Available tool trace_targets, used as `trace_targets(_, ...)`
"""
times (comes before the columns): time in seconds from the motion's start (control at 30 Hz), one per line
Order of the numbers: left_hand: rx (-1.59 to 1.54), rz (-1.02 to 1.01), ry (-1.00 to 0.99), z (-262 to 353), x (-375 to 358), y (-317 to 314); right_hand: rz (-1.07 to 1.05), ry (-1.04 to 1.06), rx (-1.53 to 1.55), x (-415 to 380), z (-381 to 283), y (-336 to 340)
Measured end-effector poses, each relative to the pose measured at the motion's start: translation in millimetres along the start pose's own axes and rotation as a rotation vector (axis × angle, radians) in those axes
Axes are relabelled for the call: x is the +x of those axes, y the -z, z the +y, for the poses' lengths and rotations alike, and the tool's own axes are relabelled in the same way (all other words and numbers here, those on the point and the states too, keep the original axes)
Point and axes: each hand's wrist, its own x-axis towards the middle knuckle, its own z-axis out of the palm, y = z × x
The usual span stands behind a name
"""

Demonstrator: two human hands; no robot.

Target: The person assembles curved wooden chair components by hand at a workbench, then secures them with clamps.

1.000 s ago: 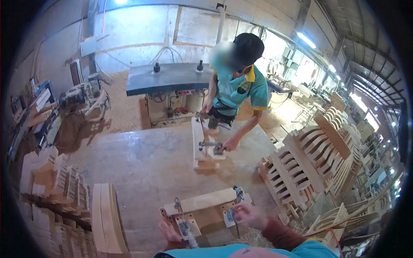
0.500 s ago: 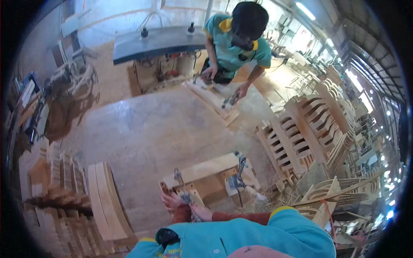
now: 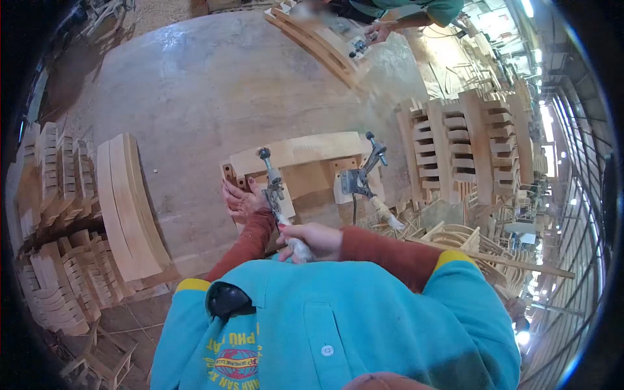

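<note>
A wooden jig with a curved pale board clamped on it lies on the worktable right in front of me. Two metal toggle clamps stand on it: the left clamp and the right clamp. My left hand presses flat on the jig's left end. My right hand is closed around the white-wrapped handle of the left clamp, just under its lever.
The wide worktable stretches ahead. Curved boards lie at its left edge, beside stacks of wooden parts. More stacked curved parts stand to the right. A co-worker's hand handles another jig at the far side.
My head has tilted down, so the jig sits higher in view. My right hand left the right clamp and took the left clamp's handle. My left hand stays at the jig's left end.
</note>
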Motion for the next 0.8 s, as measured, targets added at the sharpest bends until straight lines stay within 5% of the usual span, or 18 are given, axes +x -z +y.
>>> trace_targets(0.07,-0.007,0.008,0.012,-1,-4,-1,-0.115,-0.084,-0.030,-46,-16,0)
trace_targets(0.13,0.011,0.007,0.013,-4,-6,-2,-0.253,0.004,-0.844,-86,-58,13)
trace_targets(0.2,0.033,0.016,0.020,-6,-2,-3,0.016,0.292,-1.346,-46,-89,59)
trace_targets(0.27,0.069,0.004,0.025,-6,-3,-8,0.648,1.253,-1.520,-4,-97,73)
trace_targets(0.37,0.004,-0.069,0.013,-5,-4,0,1.088,1.249,-1.989,85,-112,113)
trace_targets(0.4,-0.012,-0.065,-0.003,-6,-4,2,1.155,1.251,-1.994,101,-119,122)
trace_targets(0.47,-0.076,-0.025,-0.127,-32,3,-22,0.868,0.775,-1.936,82,-144,104)
trace_targets(0.53,-0.106,0.021,-0.199,-29,2,-15,0.842,0.784,-1.972,39,-157,82)
trace_targets(0.6,0.048,-0.081,-0.009,-18,2,-8,0.950,0.935,-2.013,-10,-173,59)
trace_targets(0.73,0.023,-0.114,0.057,-8,-1,2,1.164,1.364,-1.884,-70,-207,74)
trace_targets(0.8,0.025,-0.115,0.075,-18,0,-4,1.134,1.366,-1.751,-106,-207,94)
